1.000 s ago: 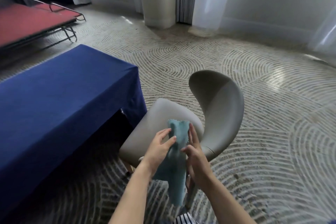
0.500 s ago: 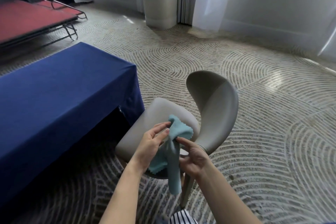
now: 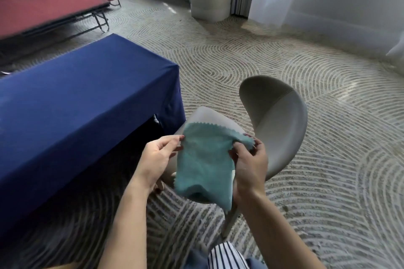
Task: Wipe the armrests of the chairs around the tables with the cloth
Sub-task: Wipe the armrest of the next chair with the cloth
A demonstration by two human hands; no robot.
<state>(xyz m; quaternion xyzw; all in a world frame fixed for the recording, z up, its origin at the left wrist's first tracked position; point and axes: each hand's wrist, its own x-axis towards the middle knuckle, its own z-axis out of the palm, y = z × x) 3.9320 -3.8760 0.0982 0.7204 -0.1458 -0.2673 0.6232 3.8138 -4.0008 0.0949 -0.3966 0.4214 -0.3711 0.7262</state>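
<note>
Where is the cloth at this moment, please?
In the head view, the cloth hangs low in the centre, held between the left hand and right hand, over the grey chair beside the blue table.

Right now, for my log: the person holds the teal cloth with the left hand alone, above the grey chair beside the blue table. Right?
Not alone: the head view shows both hands holding the cloth, the left hand at its left edge, the right hand at its right corner, above the chair beside the table.
</note>
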